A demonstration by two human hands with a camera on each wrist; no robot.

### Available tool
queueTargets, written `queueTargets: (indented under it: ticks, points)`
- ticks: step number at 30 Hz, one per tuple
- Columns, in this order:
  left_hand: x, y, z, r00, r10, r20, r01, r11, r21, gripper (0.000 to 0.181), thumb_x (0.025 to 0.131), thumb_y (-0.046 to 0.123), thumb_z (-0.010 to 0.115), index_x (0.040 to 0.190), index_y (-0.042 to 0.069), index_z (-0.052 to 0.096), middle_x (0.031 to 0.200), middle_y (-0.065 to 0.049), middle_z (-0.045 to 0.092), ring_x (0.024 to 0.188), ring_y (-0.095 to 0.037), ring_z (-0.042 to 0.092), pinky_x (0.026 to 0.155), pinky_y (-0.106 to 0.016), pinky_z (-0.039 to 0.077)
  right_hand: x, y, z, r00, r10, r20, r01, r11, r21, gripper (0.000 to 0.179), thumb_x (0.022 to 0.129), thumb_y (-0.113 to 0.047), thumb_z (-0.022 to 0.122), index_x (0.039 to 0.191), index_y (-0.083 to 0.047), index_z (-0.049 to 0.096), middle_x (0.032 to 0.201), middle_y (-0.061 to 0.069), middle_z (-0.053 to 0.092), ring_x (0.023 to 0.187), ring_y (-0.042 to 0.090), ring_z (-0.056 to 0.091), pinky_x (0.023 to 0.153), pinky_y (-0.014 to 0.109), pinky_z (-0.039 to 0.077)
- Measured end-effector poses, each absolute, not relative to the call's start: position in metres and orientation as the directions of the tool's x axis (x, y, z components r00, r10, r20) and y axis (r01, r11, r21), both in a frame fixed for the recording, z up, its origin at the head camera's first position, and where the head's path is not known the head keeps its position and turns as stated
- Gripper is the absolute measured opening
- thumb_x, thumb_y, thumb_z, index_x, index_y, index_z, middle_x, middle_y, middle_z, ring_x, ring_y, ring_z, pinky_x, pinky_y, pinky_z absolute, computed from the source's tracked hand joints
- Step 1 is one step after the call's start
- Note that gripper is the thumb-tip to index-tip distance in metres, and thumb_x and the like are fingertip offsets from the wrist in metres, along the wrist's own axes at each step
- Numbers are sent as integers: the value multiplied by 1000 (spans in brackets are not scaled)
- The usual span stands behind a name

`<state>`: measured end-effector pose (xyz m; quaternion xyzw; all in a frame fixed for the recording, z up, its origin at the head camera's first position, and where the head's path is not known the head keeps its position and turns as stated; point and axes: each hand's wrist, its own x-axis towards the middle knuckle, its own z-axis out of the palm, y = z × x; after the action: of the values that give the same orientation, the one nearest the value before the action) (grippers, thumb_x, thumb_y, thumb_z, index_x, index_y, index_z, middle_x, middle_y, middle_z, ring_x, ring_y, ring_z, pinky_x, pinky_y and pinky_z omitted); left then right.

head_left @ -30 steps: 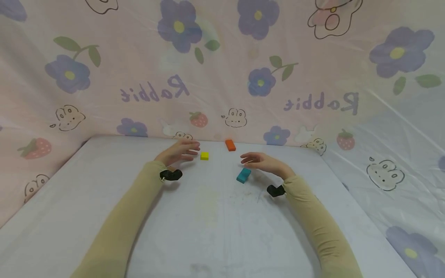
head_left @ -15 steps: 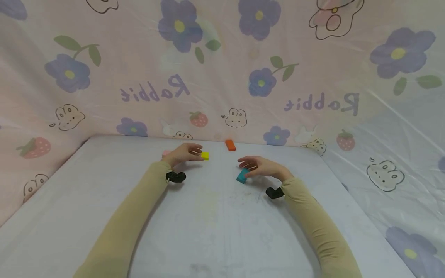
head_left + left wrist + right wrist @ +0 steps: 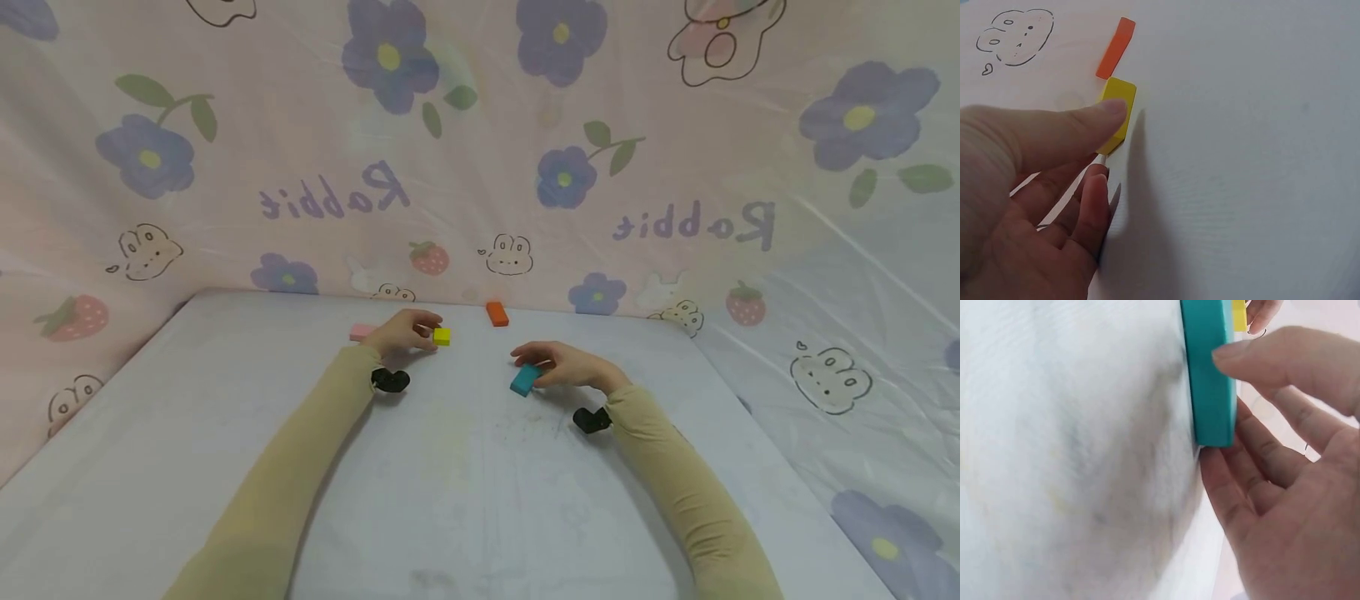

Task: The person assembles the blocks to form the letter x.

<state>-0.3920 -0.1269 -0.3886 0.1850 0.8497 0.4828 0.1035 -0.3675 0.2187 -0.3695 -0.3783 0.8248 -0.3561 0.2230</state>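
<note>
My left hand (image 3: 406,331) pinches a small yellow block (image 3: 442,337) on the white table. In the left wrist view the thumb lies across the near face of the yellow block (image 3: 1121,94), and the other fingers are bent behind and below it. To the right, my right hand (image 3: 570,365) has a teal block (image 3: 525,381) between thumb and fingers. The right wrist view shows the thumb tip against the side of the teal block (image 3: 1210,381), with the fingers reaching round its far side, partly hidden by it.
An orange block (image 3: 497,314) lies near the table's back edge, between the hands and farther off. Partly covered by the left hand, a pink block (image 3: 363,332) lies at its left. A printed curtain (image 3: 480,150) rises behind the white table (image 3: 465,483).
The left hand has moved right to the yellow block and its fingers have closed on it, uncovering the pink block. The right hand has lowered and closed round the teal block.
</note>
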Motion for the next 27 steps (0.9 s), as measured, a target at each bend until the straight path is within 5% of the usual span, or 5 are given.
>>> queueTargets:
  ticks: [27]
  points:
    - [-391,-118,-390,-952,305,14,184,536,824,41,83,0,71,123,1,61,121,-13,60,106,-26,52,95,-35,42,-365,211,-372,-642,-761,-91,-492,500,-713,46,84,6,65,128,1,54,129,15,55,121,31,47,104,47,35]
